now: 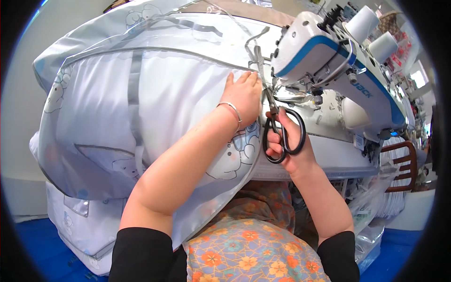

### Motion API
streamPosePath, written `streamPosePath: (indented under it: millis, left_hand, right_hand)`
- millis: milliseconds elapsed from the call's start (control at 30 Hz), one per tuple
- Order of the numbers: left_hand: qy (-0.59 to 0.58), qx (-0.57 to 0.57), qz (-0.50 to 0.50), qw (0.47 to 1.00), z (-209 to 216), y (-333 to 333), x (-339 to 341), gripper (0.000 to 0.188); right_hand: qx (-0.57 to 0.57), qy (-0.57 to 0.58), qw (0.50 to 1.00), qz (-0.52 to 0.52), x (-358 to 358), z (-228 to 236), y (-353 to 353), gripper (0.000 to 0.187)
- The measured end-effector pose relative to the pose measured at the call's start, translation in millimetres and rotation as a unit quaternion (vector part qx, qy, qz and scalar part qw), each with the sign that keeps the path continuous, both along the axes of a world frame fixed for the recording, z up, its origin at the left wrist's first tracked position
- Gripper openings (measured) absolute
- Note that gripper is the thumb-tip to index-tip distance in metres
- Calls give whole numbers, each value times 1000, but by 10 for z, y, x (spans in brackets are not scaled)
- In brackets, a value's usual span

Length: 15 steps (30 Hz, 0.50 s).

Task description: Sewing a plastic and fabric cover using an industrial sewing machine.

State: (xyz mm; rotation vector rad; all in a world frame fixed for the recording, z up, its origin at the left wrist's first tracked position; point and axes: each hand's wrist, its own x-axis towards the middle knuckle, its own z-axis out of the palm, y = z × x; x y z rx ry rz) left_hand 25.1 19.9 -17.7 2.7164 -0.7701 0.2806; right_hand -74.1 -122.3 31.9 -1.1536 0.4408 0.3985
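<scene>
A large white sewn cover [178, 89] with cartoon bear prints, grey piping and a grey strap spreads over the left side of the sewing table. My left hand [245, 94], a bangle at its wrist, lies flat on the cover near its right edge, fingers stretched toward the machine. In my right hand [293, 141] is a pair of scissors [273, 106] with black loop handles, its blades pointing up and away beside my left fingertips. Whether the blades touch the grey binding tape [258, 55] there is too small to tell.
A white and blue sewing machine [310, 51] stands just right of my hands, its needle area close to the scissors. Thread cones [361, 23] rise behind it. More printed fabric [84, 230] hangs at the lower left. A wooden chair [405, 164] and plastic bags [371, 207] are at right.
</scene>
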Motion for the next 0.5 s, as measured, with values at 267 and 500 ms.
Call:
streamPosePath:
  millis: [267, 500]
  left_hand:
    - [-177, -68, 52, 980, 621, 1750, -864, 52]
    - [-262, 241, 552, 754, 789, 4972, -1626, 88]
  right_hand:
    - [-572, -160, 792, 142, -855, 59, -1254, 48]
    - [-747, -368, 528, 165, -839, -43, -1153, 51]
